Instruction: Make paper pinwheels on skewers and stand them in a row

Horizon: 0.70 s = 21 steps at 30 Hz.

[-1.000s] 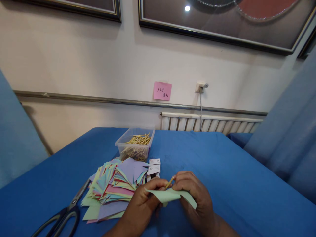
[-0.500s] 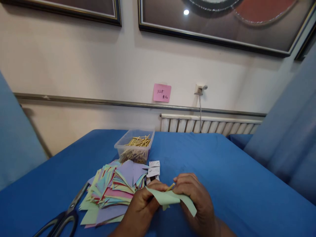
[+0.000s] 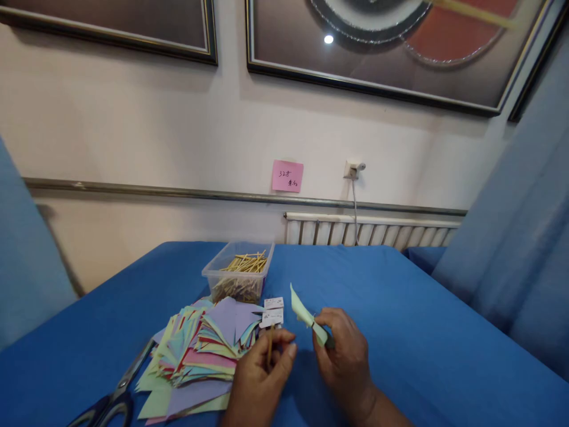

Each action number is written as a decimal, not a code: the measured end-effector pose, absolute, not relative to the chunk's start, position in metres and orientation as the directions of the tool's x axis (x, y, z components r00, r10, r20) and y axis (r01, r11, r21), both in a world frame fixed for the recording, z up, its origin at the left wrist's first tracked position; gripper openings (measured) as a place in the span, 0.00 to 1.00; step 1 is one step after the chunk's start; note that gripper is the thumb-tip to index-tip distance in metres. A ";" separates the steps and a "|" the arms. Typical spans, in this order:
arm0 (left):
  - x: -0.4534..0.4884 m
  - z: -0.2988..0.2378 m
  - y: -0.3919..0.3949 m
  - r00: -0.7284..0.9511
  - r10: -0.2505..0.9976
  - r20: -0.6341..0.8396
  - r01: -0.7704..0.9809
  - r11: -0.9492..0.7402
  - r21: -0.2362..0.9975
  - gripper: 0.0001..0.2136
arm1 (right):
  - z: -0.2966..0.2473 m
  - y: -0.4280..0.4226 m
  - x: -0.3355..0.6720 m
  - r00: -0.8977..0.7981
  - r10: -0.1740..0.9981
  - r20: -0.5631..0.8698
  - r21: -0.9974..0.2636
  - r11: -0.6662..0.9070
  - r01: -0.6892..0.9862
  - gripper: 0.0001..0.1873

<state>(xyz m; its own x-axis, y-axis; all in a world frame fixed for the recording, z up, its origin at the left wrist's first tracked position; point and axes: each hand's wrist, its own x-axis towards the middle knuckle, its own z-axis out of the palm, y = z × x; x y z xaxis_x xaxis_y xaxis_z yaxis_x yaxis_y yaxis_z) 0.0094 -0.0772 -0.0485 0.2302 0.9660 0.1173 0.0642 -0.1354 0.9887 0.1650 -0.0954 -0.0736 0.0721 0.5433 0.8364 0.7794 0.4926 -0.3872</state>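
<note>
A table under a bright blue cloth (image 3: 422,356) stands by a cream wall. A pink sticky note (image 3: 287,176) on the wall starts with "32"; the rest is too small to read.

The left hand (image 3: 262,373) pinches a thin wooden stick (image 3: 269,347), held upright. The right hand (image 3: 342,356) grips a folded pale green paper piece (image 3: 304,314), just above the cloth.

Nearby are a heap of coloured paper squares (image 3: 200,344), a clear plastic box of sticks (image 3: 237,276), small white printed labels (image 3: 272,311) and black-handled scissors (image 3: 111,397).

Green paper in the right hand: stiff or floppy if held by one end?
Probably light and bendy: the green paper stands curved above the right hand, pinched at one end. It likely creases easily, being a thin sheet like those in the paper pile.
</note>
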 end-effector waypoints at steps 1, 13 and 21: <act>0.013 -0.050 -0.079 0.241 0.963 0.121 0.074 -0.142 0.987 0.13 | -0.074 -0.095 0.163 0.058 0.552 0.832 -0.372 0.476 0.797 0.11; 0.014 -0.053 -0.067 0.220 0.952 0.214 0.114 -0.243 0.963 0.10 | -0.078 -0.100 0.142 -0.129 0.638 0.759 -0.270 0.489 0.829 0.25; 0.011 -0.055 -0.050 0.098 0.994 0.049 -0.014 -0.047 0.999 0.15 | -0.067 -0.105 0.137 -0.209 0.711 0.671 -0.367 0.564 0.740 0.26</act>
<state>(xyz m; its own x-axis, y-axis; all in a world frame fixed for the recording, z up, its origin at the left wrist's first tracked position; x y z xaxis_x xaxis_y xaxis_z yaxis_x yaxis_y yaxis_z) 0.0106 -0.0499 -0.0549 0.0977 0.9940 0.0485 -0.0136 -0.0474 0.9988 0.1368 -0.1052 -0.0665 -0.2094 0.7110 0.6713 0.7396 0.5642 -0.3669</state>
